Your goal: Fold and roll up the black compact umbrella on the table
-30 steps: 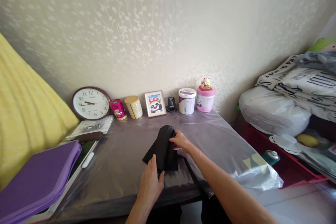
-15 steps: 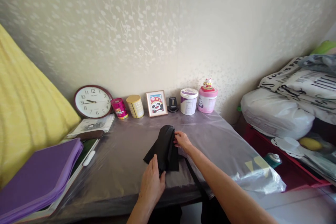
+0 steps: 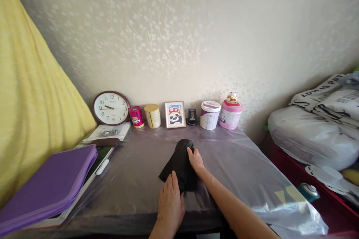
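Observation:
A bundle of black cloth [image 3: 179,164] lies on the plastic-covered table [image 3: 134,179], its upper end rounded and its lower left corner spread out flat. At its near end is my left hand [image 3: 170,198], fingers together and pointing away from me, wrapped on the cloth with the thumb at the right side. My right hand [image 3: 195,160] grips the upper right edge of the cloth, thumb on top and the other fingers partly hidden.
Along the wall stand a clock [image 3: 111,108], a pink tin [image 3: 136,117], a yellow-lidded tin [image 3: 153,116], a framed panda picture [image 3: 175,114], a small black device [image 3: 192,117] and two tubs [image 3: 210,115]. Purple folders [image 3: 53,183] lie left; bags [image 3: 311,134] and a spray can [image 3: 308,192] are right.
The view has shifted, so the scene sits further right on the left side and centre. My right hand has closed further over the cloth's upper edge; the black strap beside it is now mostly hidden.

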Demonstrator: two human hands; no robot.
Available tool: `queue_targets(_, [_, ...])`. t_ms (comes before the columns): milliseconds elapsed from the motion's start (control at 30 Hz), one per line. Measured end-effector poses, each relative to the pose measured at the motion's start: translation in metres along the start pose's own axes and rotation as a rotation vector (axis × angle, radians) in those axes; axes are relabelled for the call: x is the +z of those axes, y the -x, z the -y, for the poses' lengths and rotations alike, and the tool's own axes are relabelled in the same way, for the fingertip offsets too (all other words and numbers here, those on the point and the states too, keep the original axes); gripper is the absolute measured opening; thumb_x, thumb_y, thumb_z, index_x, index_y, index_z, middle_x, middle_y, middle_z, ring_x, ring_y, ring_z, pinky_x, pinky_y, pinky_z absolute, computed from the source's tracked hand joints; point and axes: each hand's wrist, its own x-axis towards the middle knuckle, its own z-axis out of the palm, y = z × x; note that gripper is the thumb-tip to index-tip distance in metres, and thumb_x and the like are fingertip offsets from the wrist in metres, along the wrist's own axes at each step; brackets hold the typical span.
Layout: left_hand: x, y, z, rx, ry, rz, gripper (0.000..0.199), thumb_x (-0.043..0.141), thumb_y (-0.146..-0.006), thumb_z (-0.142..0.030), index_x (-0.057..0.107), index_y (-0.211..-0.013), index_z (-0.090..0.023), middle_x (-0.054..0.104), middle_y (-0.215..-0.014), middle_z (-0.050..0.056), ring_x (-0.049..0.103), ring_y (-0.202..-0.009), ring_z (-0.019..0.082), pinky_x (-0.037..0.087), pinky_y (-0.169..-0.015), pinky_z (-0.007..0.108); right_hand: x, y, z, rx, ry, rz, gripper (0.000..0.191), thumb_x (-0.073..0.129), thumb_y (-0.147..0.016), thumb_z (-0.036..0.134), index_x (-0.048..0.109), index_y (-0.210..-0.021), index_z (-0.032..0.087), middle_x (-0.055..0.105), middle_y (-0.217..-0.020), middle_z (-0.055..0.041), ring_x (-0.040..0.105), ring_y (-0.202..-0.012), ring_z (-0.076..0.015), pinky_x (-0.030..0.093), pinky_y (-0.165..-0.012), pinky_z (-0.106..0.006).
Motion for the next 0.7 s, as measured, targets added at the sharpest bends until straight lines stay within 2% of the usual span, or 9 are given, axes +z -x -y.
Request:
queue_targets(100, [-0.002, 0.002, -0.012, -0.045, -0.080, 0.016, 0.057, 0.038, -0.077, -0.004, 0.031, -0.134, -0.002, 0.046, -0.130, 0.021, 0.046, -0.119, 0.026, 0.043, -0.093, 0.035, 0.009, 0.010, 0.011, -0.016, 0.113, -0.024, 0.047, 0.048, -0.082, 0.041, 0.047, -0.116, 0.008, 0.053, -0.119, -0.0223, 0.048, -0.117, -0.0320, 0.037, -0.096, -0.039])
queue_targets(233, [-0.006, 0.005, -0.023, -0.075, -0.102, 0.044, 0.056, 0.037, -0.077, -0.002, 0.033, -0.133, -0.003, 0.047, -0.130, 0.022, 0.046, -0.119, 0.027, 0.044, -0.092, 0.033, 0.018, 0.021, 0.024, 0.000, 0.334, -0.036, 0.070, 0.052, -0.076, 0.049, 0.036, -0.124, 0.001, 0.050, -0.121, -0.0266, 0.048, -0.116, -0.0356, 0.038, -0.094, -0.042])
queue_targets(367, [-0.005, 0.009, -0.019, -0.088, 0.008, 0.114, 0.059, 0.039, -0.080, -0.011, 0.024, -0.136, -0.002, 0.039, -0.136, 0.022, 0.039, -0.125, 0.028, 0.040, -0.097, 0.036, 0.017, 0.025, 0.032, 0.043, 0.370, -0.001, 0.066, 0.052, -0.075, 0.043, 0.034, -0.125, 0.003, 0.048, -0.124, -0.0243, 0.051, -0.113, -0.0327, 0.040, -0.092, -0.039])
queue_targets(467, [0.003, 0.014, -0.010, -0.037, 0.113, 0.139, 0.064, 0.041, -0.081, -0.022, 0.018, -0.138, -0.003, 0.035, -0.139, 0.019, 0.037, -0.126, 0.027, 0.038, -0.098, 0.035, 0.016, 0.027, 0.034, 0.040, 0.359, 0.029, 0.066, 0.051, -0.075, 0.040, 0.033, -0.126, 0.003, 0.047, -0.125, -0.0238, 0.052, -0.112, -0.0316, 0.040, -0.091, -0.038])
queue_targets(567, [0.010, 0.019, -0.009, -0.044, 0.142, 0.113, 0.067, 0.042, -0.080, -0.025, 0.018, -0.138, -0.004, 0.036, -0.139, 0.019, 0.038, -0.126, 0.028, 0.038, -0.097, 0.035, 0.018, 0.030, 0.034, 0.010, 0.383, 0.048, 0.073, 0.049, -0.075, 0.040, 0.025, -0.132, 0.001, 0.045, -0.126, -0.0245, 0.052, -0.112, -0.0319, 0.040, -0.090, -0.039])
queue_targets(700, [0.010, 0.021, -0.021, -0.136, 0.107, 0.046, 0.064, 0.043, -0.077, -0.018, 0.025, -0.137, -0.003, 0.040, -0.136, 0.020, 0.042, -0.122, 0.028, 0.038, -0.095, 0.035, 0.021, 0.037, 0.034, -0.062, 0.481, 0.060, 0.084, 0.050, -0.073, 0.042, 0.017, -0.137, 0.000, 0.045, -0.125, -0.0252, 0.052, -0.110, -0.0338, 0.040, -0.089, -0.041])
